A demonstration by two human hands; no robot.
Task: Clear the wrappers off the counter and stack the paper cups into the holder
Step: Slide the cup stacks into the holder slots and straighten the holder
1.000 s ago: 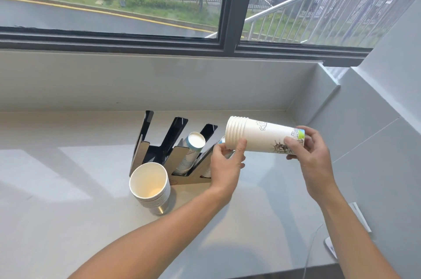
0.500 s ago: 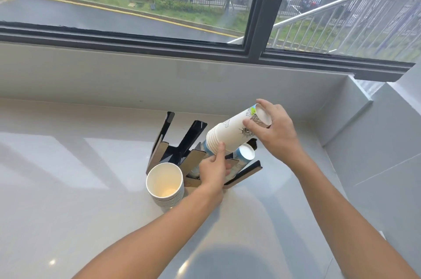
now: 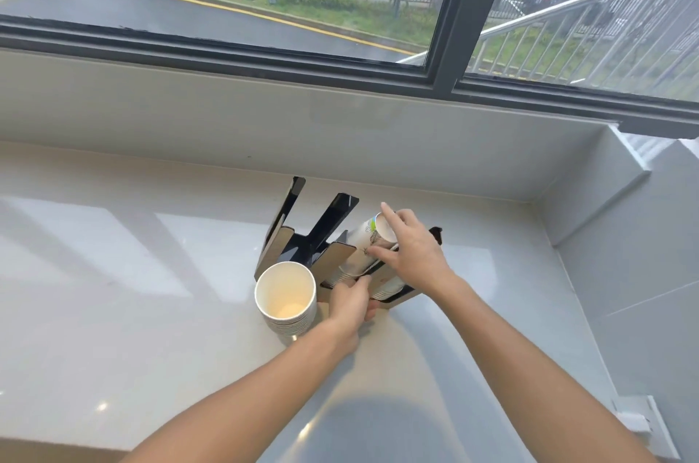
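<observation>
A black slotted cup holder [image 3: 302,235] stands on the pale counter [image 3: 132,273] near the back wall. A stack of printed white paper cups [image 3: 368,235] lies slanted in one of its slots, bottom end up. My right hand [image 3: 410,250] rests on the stack's upper end, index finger raised. My left hand [image 3: 350,305] grips the holder's front edge. A second stack of plain white cups [image 3: 285,296] stands mouth up on the counter just left of my left hand. More cups [image 3: 389,286] lie in the rightmost slot, partly hidden by my hands.
A grey wall and window sill run along the back, and a side wall closes the corner on the right. A white flat object [image 3: 643,421] lies at the counter's right edge.
My right hand has lowered the printed cup stack from mid-air down into a holder slot. My left hand has dropped from the stack's rim to the holder's front edge.
</observation>
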